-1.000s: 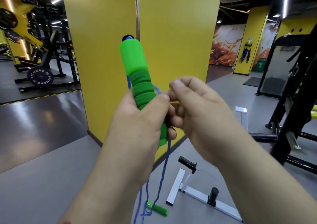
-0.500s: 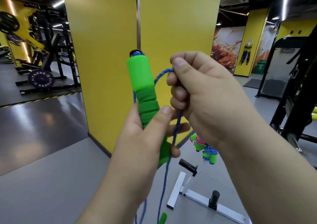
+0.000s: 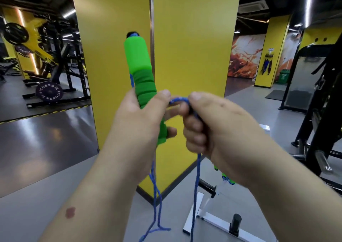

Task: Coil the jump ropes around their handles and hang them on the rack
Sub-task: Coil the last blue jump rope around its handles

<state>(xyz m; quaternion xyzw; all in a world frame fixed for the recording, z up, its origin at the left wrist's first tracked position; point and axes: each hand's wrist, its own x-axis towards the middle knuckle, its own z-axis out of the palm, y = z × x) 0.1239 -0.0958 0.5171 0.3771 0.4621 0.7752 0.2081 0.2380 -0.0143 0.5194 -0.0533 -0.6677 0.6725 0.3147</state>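
Open grey floor (image 3: 46, 177) was seen to the left, smooth and glossy further back, edged there by a yellow-and-black striped line. Directly ahead, the view was closed off by a yellow pillar (image 3: 188, 38) with a metal strip on its corner. To the right, the room was bounded by a black frame (image 3: 318, 130); a white rack (image 3: 211, 221) with black pegs lay on the floor just beside the pillar's base.

A green handle (image 3: 137, 60) was held upright in front of the pillar, its foam smooth above and ribbed lower down. The left hand (image 3: 140, 123) was wrapped around its ribbed part, thumb pressed along the foam. A blue braided rope (image 3: 196, 186) ran from the handle across to the right hand (image 3: 209, 126), whose fingers were curled tight around it, thumb on top. Loose strands hung down between the forearms towards the floor.
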